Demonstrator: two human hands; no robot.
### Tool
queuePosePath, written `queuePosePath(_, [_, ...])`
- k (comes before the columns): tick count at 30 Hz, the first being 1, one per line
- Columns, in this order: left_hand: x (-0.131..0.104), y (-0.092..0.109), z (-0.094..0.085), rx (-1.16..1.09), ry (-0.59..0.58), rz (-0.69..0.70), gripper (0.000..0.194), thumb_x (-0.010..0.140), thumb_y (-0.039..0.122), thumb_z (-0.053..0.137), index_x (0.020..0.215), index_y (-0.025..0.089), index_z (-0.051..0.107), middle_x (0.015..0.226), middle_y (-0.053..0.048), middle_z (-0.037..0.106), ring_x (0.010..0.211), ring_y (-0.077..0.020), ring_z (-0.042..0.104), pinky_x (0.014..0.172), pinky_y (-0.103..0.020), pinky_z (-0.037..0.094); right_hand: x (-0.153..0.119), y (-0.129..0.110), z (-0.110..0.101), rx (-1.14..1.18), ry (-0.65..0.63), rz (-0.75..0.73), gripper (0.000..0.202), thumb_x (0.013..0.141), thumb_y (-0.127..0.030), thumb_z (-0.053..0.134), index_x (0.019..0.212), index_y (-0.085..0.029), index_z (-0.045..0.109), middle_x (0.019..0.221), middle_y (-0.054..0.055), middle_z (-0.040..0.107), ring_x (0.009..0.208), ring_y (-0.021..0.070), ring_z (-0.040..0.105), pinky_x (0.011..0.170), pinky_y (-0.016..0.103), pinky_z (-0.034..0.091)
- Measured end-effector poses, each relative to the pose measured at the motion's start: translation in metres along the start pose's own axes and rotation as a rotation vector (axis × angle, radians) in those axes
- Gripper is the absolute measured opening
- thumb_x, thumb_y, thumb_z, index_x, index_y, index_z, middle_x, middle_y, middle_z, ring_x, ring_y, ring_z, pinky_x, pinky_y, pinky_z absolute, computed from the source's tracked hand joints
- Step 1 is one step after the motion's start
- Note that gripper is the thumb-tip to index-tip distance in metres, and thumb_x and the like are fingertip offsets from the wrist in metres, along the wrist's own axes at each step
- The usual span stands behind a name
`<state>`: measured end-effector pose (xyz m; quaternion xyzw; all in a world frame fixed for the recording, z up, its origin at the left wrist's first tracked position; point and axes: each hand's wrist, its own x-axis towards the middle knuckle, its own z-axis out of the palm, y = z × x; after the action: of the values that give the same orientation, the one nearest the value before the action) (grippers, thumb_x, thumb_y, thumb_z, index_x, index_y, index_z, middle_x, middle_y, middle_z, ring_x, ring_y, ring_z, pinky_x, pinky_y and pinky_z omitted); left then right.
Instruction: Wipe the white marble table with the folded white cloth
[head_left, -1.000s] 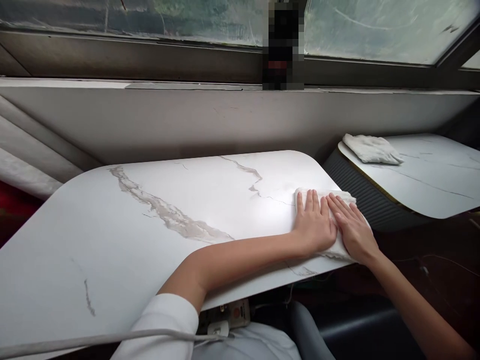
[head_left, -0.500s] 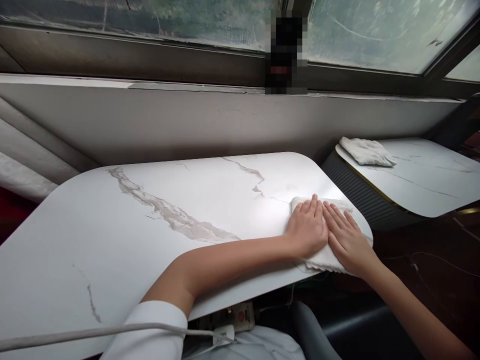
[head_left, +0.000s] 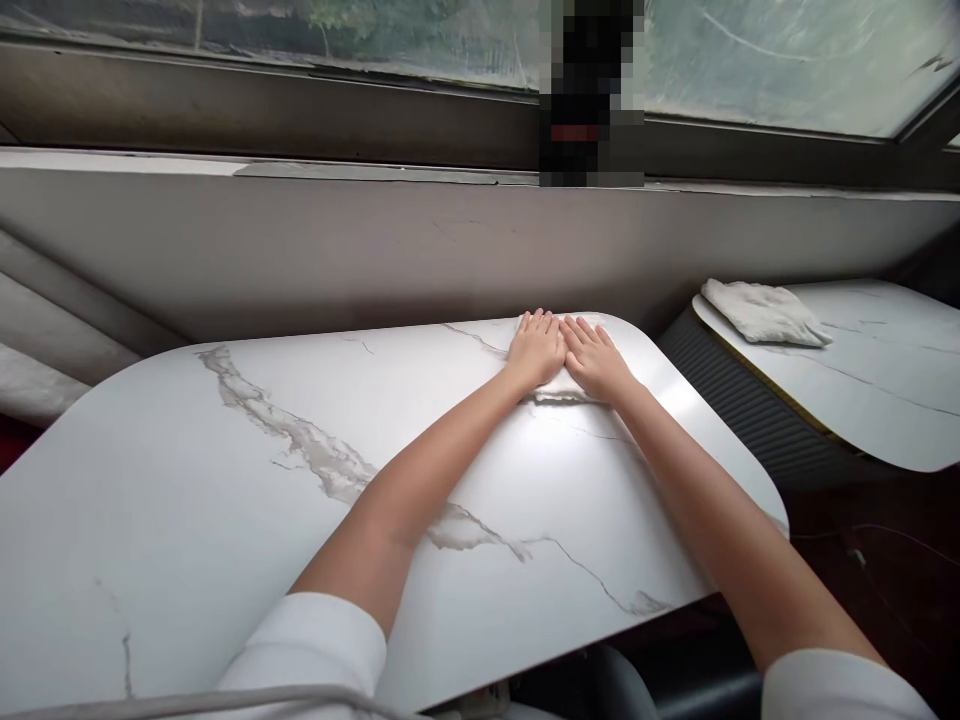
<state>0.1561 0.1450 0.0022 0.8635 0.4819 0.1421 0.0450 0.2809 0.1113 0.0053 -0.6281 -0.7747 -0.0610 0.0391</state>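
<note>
A folded white cloth (head_left: pixel 564 388) lies on the white marble-patterned table (head_left: pixel 247 540), near its far edge by the wall. My left hand (head_left: pixel 537 352) rests flat on the cloth, fingers stretched toward the wall. Beside it, touching at the thumb side, my right hand (head_left: pixel 596 360) presses flat on the same cloth, its fingers also extended. Both palms cover most of the cloth; only its near edge and small parts around the fingers show. Neither hand is closed around it.
A second marble-patterned table (head_left: pixel 900 370) stands at the right, with a crumpled white cloth (head_left: pixel 765 312) on its corner. A window ledge and wall (head_left: pixel 337 250) run behind. A padded seat back (head_left: pixel 45 330) is at the left. A grey cable (head_left: pixel 187 704) crosses the lower left.
Both hands and the cloth under them have moved from the table's near right end to its far edge, away from me and leftward in view. Both arms are now stretched forward.
</note>
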Motion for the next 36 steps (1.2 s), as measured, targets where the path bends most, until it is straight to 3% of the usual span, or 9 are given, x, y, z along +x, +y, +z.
queuePosePath(3, [0.017,-0.017,0.002,0.01,0.043,-0.04,0.052,0.096,0.025,0.018,0.14,0.004,0.036,0.148,-0.009,0.034,0.139,-0.0204,0.023,0.115,-0.036,0.009,0.028,0.0,0.005,-0.004,0.01,-0.001,0.058,0.089,-0.024,0.023,0.145,-0.009,0.028,0.152,0.008,0.026,0.14,0.0254,0.02,0.113,0.043,0.019])
queuePosePath(7, [0.028,-0.026,0.006,0.023,0.076,-0.066,0.052,0.096,0.025,0.017,0.14,0.006,0.037,0.146,-0.009,0.037,0.137,-0.0195,0.025,0.115,-0.036,0.01,0.044,0.002,0.01,-0.004,0.031,-0.017,0.057,0.09,-0.024,0.023,0.144,-0.008,0.03,0.151,0.01,0.029,0.139,0.0243,0.023,0.113,0.042,0.02])
queuePosePath(12, [0.024,-0.028,0.007,0.024,0.035,-0.008,0.052,0.096,0.028,0.018,0.142,0.007,0.032,0.15,-0.008,0.03,0.139,-0.0188,0.021,0.115,-0.038,0.008,0.039,0.001,0.011,0.005,0.072,-0.005,0.056,0.091,-0.025,0.021,0.144,-0.009,0.031,0.151,0.011,0.029,0.138,0.022,0.025,0.112,0.043,0.021])
queuePosePath(16, [0.006,-0.022,0.003,0.032,0.013,0.006,0.052,0.097,0.027,0.019,0.143,0.006,0.03,0.151,-0.01,0.027,0.14,-0.0186,0.019,0.115,-0.038,0.008,0.02,-0.009,0.006,0.004,0.065,0.025,0.056,0.091,-0.026,0.02,0.144,-0.009,0.031,0.15,0.011,0.029,0.139,0.0212,0.025,0.112,0.042,0.021])
queuePosePath(21, [-0.048,-0.005,-0.007,0.059,0.006,0.064,0.051,0.097,0.028,0.019,0.142,0.006,0.03,0.15,-0.01,0.028,0.14,-0.0182,0.02,0.115,-0.037,0.009,-0.034,-0.035,-0.001,0.009,0.067,0.037,0.056,0.092,-0.026,0.02,0.144,-0.007,0.03,0.15,0.013,0.028,0.139,0.0231,0.022,0.112,0.044,0.021])
queuePosePath(25, [-0.12,0.014,-0.02,0.053,0.014,0.128,0.051,0.098,0.028,0.02,0.142,0.007,0.031,0.15,-0.011,0.03,0.139,-0.0192,0.021,0.115,-0.038,0.011,-0.103,-0.068,-0.008,0.044,0.115,0.042,0.057,0.092,-0.026,0.021,0.148,-0.012,0.02,0.15,0.011,0.029,0.139,0.0246,0.021,0.112,0.049,0.022])
queuePosePath(30, [-0.21,0.034,-0.038,0.014,0.002,0.158,0.051,0.098,0.028,0.022,0.142,0.005,0.031,0.15,-0.013,0.026,0.141,-0.0226,0.015,0.116,-0.041,0.01,-0.183,-0.112,-0.02,0.05,0.153,-0.087,0.067,0.091,-0.025,0.027,0.149,-0.013,-0.004,0.152,0.012,0.021,0.14,0.0255,0.015,0.112,0.051,0.023])
queuePosePath(33, [-0.24,0.035,-0.045,-0.003,-0.011,0.154,0.05,0.097,0.027,0.023,0.143,0.007,0.03,0.151,-0.012,0.024,0.141,-0.023,0.012,0.116,-0.042,0.012,-0.203,-0.13,-0.026,0.053,0.182,-0.128,0.073,0.089,-0.024,0.031,0.148,-0.012,-0.009,0.152,0.012,0.02,0.14,0.0272,0.016,0.112,0.052,0.024])
queuePosePath(36, [-0.248,0.031,-0.049,-0.01,-0.029,0.131,0.05,0.097,0.026,0.025,0.144,0.01,0.029,0.152,-0.01,0.023,0.141,-0.0221,0.01,0.115,-0.043,0.015,-0.203,-0.139,-0.029,0.062,0.184,-0.139,0.074,0.088,-0.024,0.033,0.149,-0.012,-0.007,0.151,0.012,0.021,0.139,0.0283,0.019,0.111,0.053,0.025])
